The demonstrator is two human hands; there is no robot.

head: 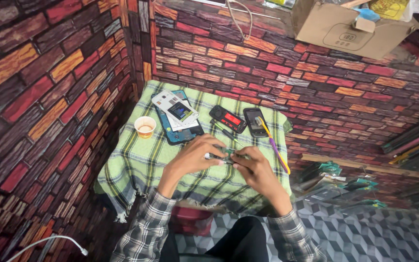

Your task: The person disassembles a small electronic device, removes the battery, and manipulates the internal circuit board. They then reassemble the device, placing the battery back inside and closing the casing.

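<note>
Honestly, best to keep the small circuit board (225, 154) pinched steady in both the left hand (193, 157) and right hand (257, 170), low over the checked cloth (136, 165), away from the paper cup (145, 127).

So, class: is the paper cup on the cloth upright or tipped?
Upright. The cup stands on the cloth with its round mouth facing up and brownish liquid inside.

A green plaid cloth (136, 167) covered the counter; beside its paper cup (145, 127) lay opened phones (178, 116) and a toothbrush (272, 143).
</note>
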